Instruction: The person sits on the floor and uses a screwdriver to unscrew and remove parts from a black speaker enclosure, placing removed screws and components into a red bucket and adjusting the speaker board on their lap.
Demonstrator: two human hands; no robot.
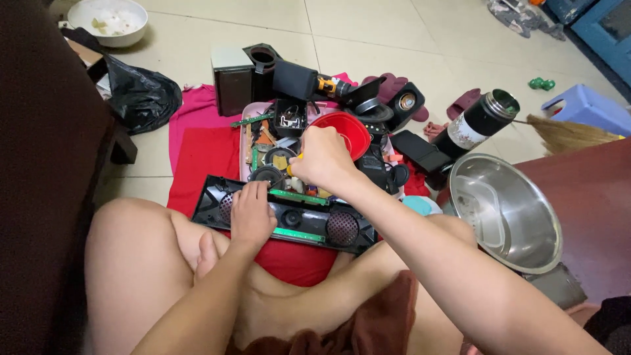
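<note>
An opened black speaker housing (315,227) with green circuit strips (299,196) lies on a red cloth (204,158) in front of my crossed legs. My left hand (252,213) presses flat on the housing's left part, beside a round grille. My right hand (320,158) is closed around a yellow-handled screwdriver (293,165), whose tip points down at the housing's upper edge near a round speaker cone (267,175).
A pink tray (246,148) behind holds loose parts, a red bowl (345,131) and black speaker pieces. A steel bowl (509,210) and a black flask (476,121) are at the right. A black bag (141,95) and a white bowl (108,20) are at the far left.
</note>
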